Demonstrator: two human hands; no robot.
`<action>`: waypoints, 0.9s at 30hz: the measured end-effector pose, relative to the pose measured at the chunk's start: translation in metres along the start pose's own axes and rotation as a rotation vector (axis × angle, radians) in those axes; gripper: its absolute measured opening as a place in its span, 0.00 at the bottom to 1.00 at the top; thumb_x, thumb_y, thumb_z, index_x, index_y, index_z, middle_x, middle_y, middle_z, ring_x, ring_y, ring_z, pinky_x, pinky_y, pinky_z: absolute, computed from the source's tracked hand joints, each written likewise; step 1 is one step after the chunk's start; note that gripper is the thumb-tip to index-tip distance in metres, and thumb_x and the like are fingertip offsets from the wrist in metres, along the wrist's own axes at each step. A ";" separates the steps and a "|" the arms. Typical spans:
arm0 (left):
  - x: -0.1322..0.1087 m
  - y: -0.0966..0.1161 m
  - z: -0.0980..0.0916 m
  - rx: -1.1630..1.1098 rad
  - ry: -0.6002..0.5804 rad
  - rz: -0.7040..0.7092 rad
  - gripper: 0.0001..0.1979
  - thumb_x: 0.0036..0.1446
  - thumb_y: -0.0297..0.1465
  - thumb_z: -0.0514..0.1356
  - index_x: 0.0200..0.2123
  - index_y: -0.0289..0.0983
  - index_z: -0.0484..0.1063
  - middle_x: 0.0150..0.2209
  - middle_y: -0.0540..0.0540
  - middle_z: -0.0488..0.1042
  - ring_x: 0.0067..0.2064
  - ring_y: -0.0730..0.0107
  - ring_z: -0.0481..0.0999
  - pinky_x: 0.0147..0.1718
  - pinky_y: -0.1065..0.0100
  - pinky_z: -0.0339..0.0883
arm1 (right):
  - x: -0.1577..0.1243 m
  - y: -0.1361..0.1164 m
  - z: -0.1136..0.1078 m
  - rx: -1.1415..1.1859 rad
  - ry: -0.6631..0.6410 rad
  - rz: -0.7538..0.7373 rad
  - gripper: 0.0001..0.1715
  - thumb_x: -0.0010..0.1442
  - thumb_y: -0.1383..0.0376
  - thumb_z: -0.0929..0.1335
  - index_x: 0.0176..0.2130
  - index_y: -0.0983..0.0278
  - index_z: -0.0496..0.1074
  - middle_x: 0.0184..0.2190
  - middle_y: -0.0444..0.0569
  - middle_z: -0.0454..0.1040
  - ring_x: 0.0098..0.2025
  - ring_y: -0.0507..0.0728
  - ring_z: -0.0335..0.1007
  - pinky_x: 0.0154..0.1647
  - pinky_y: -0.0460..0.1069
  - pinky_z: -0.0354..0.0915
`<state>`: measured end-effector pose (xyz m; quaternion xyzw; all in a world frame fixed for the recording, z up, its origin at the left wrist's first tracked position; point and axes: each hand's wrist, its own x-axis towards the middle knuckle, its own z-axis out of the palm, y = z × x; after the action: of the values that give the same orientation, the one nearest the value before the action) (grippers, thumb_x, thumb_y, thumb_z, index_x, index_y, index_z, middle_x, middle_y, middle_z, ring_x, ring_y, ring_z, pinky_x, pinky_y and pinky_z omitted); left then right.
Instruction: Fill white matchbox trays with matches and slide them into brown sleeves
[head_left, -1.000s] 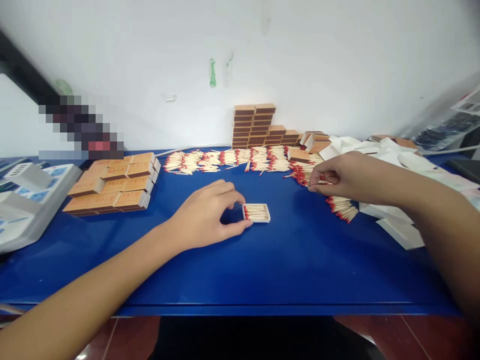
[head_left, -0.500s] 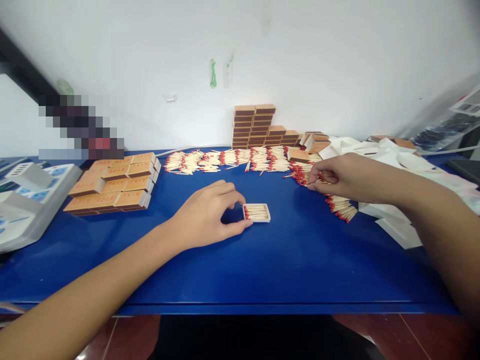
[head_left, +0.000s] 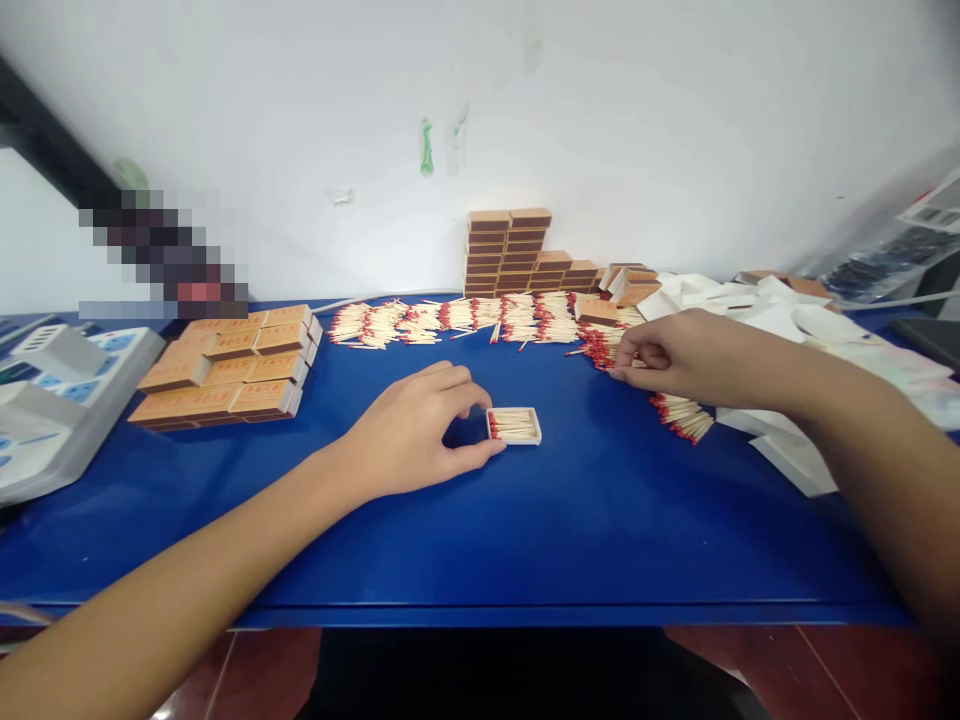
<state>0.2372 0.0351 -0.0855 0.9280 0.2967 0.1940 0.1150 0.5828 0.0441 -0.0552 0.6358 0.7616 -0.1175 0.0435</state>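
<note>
Thumb and fingers of my left hand [head_left: 420,430] grip the left end of a small white matchbox tray [head_left: 538,428], which lies flat on the blue table [head_left: 480,550]. Red-tipped matches [head_left: 515,425] fill the tray, heads toward my left hand. Further right, my right hand [head_left: 667,350] is at the heap of loose matches [head_left: 596,347], its thumb and fingertips closed in a pinch. Whatever sits between those fingertips is too small to make out. More matches [head_left: 682,418] lie just below that hand.
Rows of loose matches [head_left: 457,317] run along the back. Behind them, matchbox sleeves [head_left: 504,250] are stacked against the wall. Filled-looking matchboxes [head_left: 232,370] are piled at left beside a power strip [head_left: 82,400]. White empty trays [head_left: 795,460] heap at right.
Little differs. The fingertips of my right hand have shifted very slightly left at the match heap. My left hand and the tray stay in place.
</note>
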 end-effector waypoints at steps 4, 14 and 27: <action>-0.001 0.000 0.000 -0.006 -0.002 -0.001 0.13 0.67 0.39 0.71 0.47 0.36 0.81 0.39 0.47 0.77 0.42 0.62 0.76 0.41 0.62 0.69 | 0.001 0.004 0.000 0.004 0.025 0.004 0.15 0.65 0.52 0.66 0.36 0.59 0.74 0.29 0.48 0.76 0.30 0.59 0.69 0.35 0.54 0.58; 0.000 0.001 -0.001 0.000 -0.017 -0.014 0.13 0.67 0.40 0.70 0.48 0.37 0.81 0.39 0.47 0.77 0.42 0.62 0.76 0.41 0.62 0.69 | 0.001 0.003 0.000 0.036 -0.001 -0.012 0.17 0.67 0.50 0.66 0.38 0.60 0.75 0.30 0.50 0.76 0.30 0.59 0.68 0.35 0.53 0.57; 0.000 0.000 -0.001 0.005 -0.025 -0.008 0.14 0.68 0.41 0.70 0.47 0.37 0.81 0.39 0.47 0.77 0.42 0.62 0.76 0.42 0.62 0.69 | 0.001 0.000 0.001 0.029 0.000 -0.058 0.16 0.66 0.54 0.66 0.38 0.61 0.78 0.27 0.48 0.74 0.29 0.57 0.65 0.35 0.53 0.55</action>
<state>0.2368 0.0347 -0.0850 0.9295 0.2993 0.1810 0.1171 0.5822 0.0450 -0.0568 0.6139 0.7781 -0.1297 0.0307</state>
